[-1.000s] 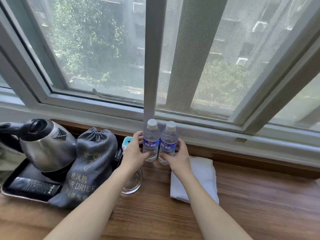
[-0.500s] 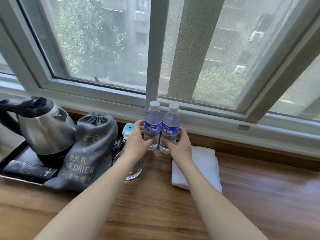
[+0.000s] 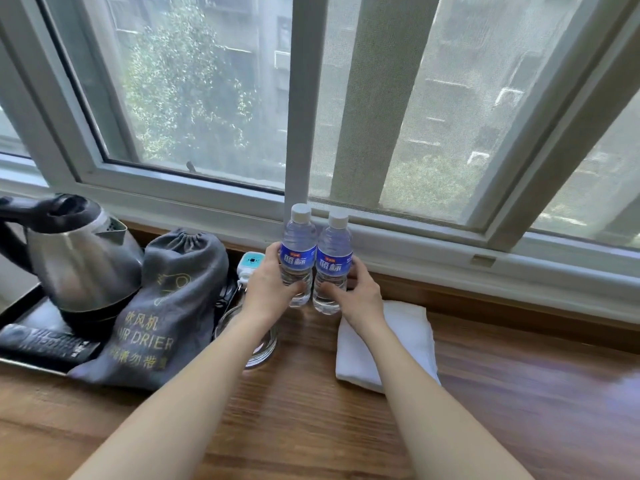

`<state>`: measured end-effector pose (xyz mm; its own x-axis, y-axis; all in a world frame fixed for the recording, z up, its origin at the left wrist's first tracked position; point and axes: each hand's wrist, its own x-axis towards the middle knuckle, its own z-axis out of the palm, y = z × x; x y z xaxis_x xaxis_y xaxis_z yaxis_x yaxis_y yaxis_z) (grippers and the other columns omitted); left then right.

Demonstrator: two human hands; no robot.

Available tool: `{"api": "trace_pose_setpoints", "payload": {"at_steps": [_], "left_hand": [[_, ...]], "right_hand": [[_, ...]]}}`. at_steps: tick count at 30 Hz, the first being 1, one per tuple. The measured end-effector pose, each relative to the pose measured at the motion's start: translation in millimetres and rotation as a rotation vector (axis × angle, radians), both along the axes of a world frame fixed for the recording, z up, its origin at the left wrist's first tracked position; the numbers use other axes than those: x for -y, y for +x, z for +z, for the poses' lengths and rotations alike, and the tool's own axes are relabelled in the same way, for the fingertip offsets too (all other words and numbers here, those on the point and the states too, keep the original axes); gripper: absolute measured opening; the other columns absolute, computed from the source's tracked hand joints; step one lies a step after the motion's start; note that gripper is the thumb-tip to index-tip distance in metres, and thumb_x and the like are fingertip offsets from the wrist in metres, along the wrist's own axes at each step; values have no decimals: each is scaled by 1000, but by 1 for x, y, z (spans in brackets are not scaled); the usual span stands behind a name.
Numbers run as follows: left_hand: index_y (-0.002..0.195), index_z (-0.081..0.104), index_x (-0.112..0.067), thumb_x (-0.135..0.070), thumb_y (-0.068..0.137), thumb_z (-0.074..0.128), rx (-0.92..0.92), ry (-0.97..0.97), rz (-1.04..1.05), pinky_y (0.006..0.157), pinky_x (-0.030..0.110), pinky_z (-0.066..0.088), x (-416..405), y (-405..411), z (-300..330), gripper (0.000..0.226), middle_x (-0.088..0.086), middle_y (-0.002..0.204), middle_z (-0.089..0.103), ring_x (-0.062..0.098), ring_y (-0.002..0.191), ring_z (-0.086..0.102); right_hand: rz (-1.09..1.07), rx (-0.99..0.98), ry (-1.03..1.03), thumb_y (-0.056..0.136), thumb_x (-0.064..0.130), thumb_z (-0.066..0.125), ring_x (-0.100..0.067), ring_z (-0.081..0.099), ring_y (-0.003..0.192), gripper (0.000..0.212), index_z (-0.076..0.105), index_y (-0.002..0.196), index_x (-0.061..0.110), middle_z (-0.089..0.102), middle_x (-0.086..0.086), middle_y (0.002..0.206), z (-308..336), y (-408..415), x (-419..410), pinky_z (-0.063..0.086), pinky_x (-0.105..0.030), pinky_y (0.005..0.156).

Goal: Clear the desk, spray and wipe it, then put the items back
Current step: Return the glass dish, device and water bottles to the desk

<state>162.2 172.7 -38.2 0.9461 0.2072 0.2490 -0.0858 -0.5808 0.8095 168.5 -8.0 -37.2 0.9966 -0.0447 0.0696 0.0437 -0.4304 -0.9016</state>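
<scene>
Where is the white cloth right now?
In the head view, the folded white cloth lies on the wooden desk, right of the two water bottles and partly under the right forearm, near the window sill.

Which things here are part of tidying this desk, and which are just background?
Job: two clear blue-labelled water bottles, left hand, right hand, folded white cloth, steel kettle, grey hair-drier bag.
Background: window frame.

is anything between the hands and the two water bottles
Nothing visible. The left hand already grips the left bottle and the right hand grips the right bottle. The glass and folded white cloth lie nearer, under the forearms.
</scene>
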Motion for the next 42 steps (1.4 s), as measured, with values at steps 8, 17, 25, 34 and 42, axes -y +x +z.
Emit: {"api": "trace_pose_setpoints", "payload": {"at_steps": [8, 17, 25, 34, 42], "left_hand": [[134, 38, -30, -22, 68, 89, -34, 4, -8, 90, 33, 49, -3, 1, 1, 84, -6, 118, 65, 14, 108, 61], [133, 41, -32, -22, 67, 88, -19, -6, 1, 86, 26, 45, -2, 4, -3, 83, -14, 112, 62, 6, 104, 58], [132, 41, -33, -21, 67, 88, -37, -10, 6, 86, 25, 45, -3, 5, -4, 81, -16, 110, 61, 4, 101, 56], [130, 40, -33, -22, 68, 88, -41, -9, 0, 85, 26, 45, -4, 3, -4, 80, -14, 112, 62, 5, 102, 57], [133, 40, -30, -18, 70, 87, -60, -8, -6, 86, 26, 46, -2, 3, 0, 79, -11, 113, 63, 6, 101, 57]], "right_hand": [[11, 11, 50, 77, 22, 84, 20, 58, 93, 64, 46, 106, 66, 64, 31, 100, -6, -1, -4, 47, -14, 82], [24, 25, 73, 82, 27, 81, -6, 65, 105, 61, 51, 133, 43, 66, 21, 111, -8, -4, -5, 52, -29, 92], [7, 18, 92, 81, 26, 81, 7, 63, 101, 65, 52, 138, 39, 67, 26, 108, -10, -2, -5, 51, -25, 91], [21, 17, 73, 82, 29, 80, 8, 63, 99, 61, 51, 134, 46, 68, 24, 109, -10, -3, -8, 49, -17, 85], [26, -21, 96, 83, 24, 80, 1, 63, 107, 65, 50, 140, 37, 66, 22, 115, -7, -3, -7, 50, -24, 94]]}}
